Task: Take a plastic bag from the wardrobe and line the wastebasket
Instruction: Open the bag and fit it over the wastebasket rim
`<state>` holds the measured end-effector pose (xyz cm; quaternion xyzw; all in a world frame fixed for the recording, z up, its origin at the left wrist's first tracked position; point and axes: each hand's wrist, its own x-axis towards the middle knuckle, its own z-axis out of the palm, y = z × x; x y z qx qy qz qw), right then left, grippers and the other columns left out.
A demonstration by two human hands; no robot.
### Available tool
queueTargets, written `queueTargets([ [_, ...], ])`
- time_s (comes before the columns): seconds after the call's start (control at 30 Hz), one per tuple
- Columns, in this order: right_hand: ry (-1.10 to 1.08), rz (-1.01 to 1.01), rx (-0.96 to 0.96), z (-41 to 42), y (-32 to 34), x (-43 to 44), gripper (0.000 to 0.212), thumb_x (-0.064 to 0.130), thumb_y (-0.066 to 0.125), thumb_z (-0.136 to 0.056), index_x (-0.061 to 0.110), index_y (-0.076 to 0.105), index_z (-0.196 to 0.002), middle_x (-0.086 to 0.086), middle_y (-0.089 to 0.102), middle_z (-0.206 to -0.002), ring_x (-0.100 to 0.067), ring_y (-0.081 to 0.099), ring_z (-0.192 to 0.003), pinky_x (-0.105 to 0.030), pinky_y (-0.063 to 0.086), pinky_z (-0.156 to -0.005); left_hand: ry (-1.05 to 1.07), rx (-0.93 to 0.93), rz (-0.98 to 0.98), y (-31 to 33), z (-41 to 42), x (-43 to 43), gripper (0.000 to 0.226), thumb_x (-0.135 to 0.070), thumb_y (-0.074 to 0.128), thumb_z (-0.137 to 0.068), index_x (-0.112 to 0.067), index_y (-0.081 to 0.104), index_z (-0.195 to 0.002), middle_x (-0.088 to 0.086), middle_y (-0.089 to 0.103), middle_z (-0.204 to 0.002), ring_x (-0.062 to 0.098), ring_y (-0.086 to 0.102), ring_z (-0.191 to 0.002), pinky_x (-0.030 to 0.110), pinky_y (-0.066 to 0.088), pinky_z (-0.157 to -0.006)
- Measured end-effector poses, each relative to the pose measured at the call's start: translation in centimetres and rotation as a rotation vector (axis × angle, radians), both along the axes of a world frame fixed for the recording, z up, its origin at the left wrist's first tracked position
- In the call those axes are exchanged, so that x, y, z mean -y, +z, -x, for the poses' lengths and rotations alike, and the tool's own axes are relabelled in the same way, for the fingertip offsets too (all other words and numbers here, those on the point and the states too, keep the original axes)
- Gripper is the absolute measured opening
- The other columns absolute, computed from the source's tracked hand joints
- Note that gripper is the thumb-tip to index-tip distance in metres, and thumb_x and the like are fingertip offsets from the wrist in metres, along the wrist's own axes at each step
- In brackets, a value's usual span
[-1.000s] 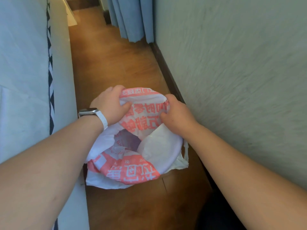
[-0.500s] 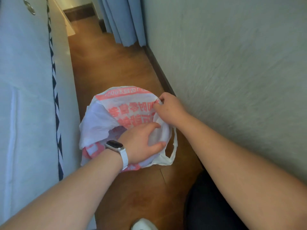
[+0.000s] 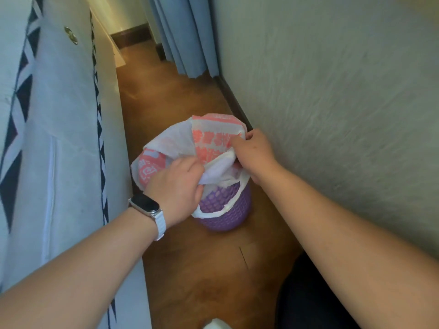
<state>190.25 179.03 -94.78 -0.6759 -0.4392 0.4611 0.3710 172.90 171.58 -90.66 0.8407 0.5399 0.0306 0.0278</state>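
On wood floor (image 3: 190,269), upright: purple perforated wastebasket (image 3: 228,220), mesh bare only on near side. Over wastebasket's mouth, draped: white plastic bag (image 3: 209,138) with pink-red print, bunched and loose, covering far and left sides of wastebasket; cannot tell how far down inside it sits. Down near side of wastebasket, hanging: white bag handle loop (image 3: 223,208), touching the mesh. At near-left of wastebasket rim: left hand (image 3: 175,184), fingers curled tight round a wad of white bag film. At right of wastebasket rim: right hand (image 3: 254,153), fingers curled, pinching bag edge, fingertips partly buried in folds. Between both hands, across wastebasket opening: stretched white fold of bag. On left wrist, nearer than wastebasket: dark-faced watch (image 3: 145,205) with white strap. Right of wastebasket, close by: pale textured wall (image 3: 332,91) with dark baseboard (image 3: 234,100). Left of wastebasket, just beside it: white fabric panel (image 3: 59,138) with black triangle trim. Beyond wastebasket, well apart: blue curtain (image 3: 185,36) hanging to floor. Nearer than wastebasket, at bottom edge: small white thing (image 3: 217,325), too cut off to name.
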Motion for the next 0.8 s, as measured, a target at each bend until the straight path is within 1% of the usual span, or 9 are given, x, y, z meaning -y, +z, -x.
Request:
queueTargets([
  [0.1, 0.000, 0.024, 0.001, -0.1, 1.2, -0.7, 0.021, 0.038, 0.058, -0.081, 0.017, 0.054, -0.082, -0.008, 0.063, -0.085, -0.035, 0.067, -0.089, -0.048, 0.057, -0.080, 0.012, -0.012, -0.108, 1.8, 0.4, -1.6, 0.008, -0.009, 0.062, -0.078, -0.007, 0.062, -0.087, 0.014, 0.062, -0.087, 0.039, 0.059, -0.076, 0.041, 0.048, -0.059],
  [0.13, 0.011, 0.031, 0.011, -0.1, 1.7, -1.0, 0.024, 0.039, 0.056, -0.084, 0.015, 0.056, -0.083, -0.009, 0.065, -0.086, -0.034, 0.067, -0.089, -0.044, 0.056, -0.078, 0.030, -0.004, -0.118, 2.5, 0.6, -2.1, 0.006, -0.012, 0.056, -0.080, -0.009, 0.059, -0.084, 0.013, 0.060, -0.082, 0.039, 0.058, -0.071, 0.041, 0.046, -0.056],
  [0.2, 0.057, 0.015, 0.115, -0.2, 2.8, -1.3, 0.030, 0.043, 0.053, -0.090, 0.015, 0.055, -0.082, -0.009, 0.065, -0.086, -0.032, 0.065, -0.088, -0.038, 0.051, -0.073, 0.081, 0.031, -0.130, 3.6, 1.2, -2.9, 0.016, -0.019, 0.045, -0.084, -0.011, 0.058, -0.086, 0.012, 0.061, -0.081, 0.040, 0.057, -0.068, 0.041, 0.044, -0.053],
  [0.27, 0.096, -0.090, 0.295, 0.0, 4.2, -1.3, 0.036, 0.051, 0.054, -0.090, 0.016, 0.055, -0.087, -0.005, 0.062, -0.087, -0.029, 0.061, -0.086, -0.038, 0.048, -0.074, 0.119, 0.089, -0.161, 4.9, 2.1, -3.3, 0.020, -0.020, 0.042, -0.084, -0.011, 0.059, -0.090, 0.011, 0.063, -0.084, 0.040, 0.058, -0.069, 0.041, 0.044, -0.054],
  [0.33, 0.133, -0.338, 0.416, 0.2, 5.8, -0.8, 0.043, 0.056, 0.056, -0.086, 0.015, 0.058, -0.101, -0.001, 0.056, -0.095, -0.025, 0.057, -0.091, -0.038, 0.047, -0.080, 0.171, 0.143, -0.210, 6.1, 2.7, -3.3, 0.021, -0.022, 0.039, -0.085, -0.014, 0.058, -0.092, 0.010, 0.063, -0.086, 0.042, 0.058, -0.071, 0.043, 0.046, -0.056],
  [0.43, 0.294, -0.626, 0.345, 0.7, 7.6, 0.0, 0.058, 0.062, 0.056, -0.079, 0.019, 0.062, -0.117, -0.001, 0.052, -0.116, -0.020, 0.051, -0.113, -0.040, 0.043, -0.099, 0.214, 0.206, -0.283, 7.7, 3.2, -3.5, 0.031, -0.033, 0.032, -0.084, -0.018, 0.058, -0.091, 0.008, 0.065, -0.085, 0.041, 0.058, -0.070, 0.042, 0.048, -0.054],
  [0.53, 0.408, -0.650, 0.253, 0.8, 8.6, 0.1, 0.062, 0.065, 0.058, -0.076, 0.025, 0.061, -0.123, 0.002, 0.045, -0.134, -0.013, 0.038, -0.133, -0.038, 0.034, -0.112, 0.121, 0.221, -0.320, 8.8, 3.1, -4.3, 0.028, -0.030, 0.036, -0.084, -0.016, 0.061, -0.089, 0.006, 0.065, -0.078, 0.038, 0.058, -0.063, 0.035, 0.044, -0.051],
  [0.67, 0.456, -0.624, 0.205, 1.1, 8.4, -0.7, 0.060, 0.064, 0.059, -0.075, 0.025, 0.064, -0.120, 0.004, 0.047, -0.132, -0.012, 0.039, -0.132, -0.038, 0.033, -0.113, 0.130, 0.300, -0.268, 9.2, 3.3, -5.0, 0.020, -0.028, 0.041, -0.085, -0.020, 0.060, -0.088, -0.002, 0.062, -0.075, 0.027, 0.055, -0.063, 0.033, 0.043, -0.052],
  [0.8, 0.455, -0.663, 0.191, 1.6, 7.0, -0.9, 0.050, 0.059, 0.059, -0.079, 0.024, 0.065, -0.113, 0.006, 0.055, -0.120, -0.017, 0.051, -0.118, -0.041, 0.042, -0.102, 0.201, 0.392, -0.181, 8.9, 3.4, -4.7, 0.012, -0.028, 0.047, -0.087, -0.026, 0.058, -0.089, -0.006, 0.060, -0.073, 0.023, 0.055, -0.066, 0.040, 0.047, -0.056],
])
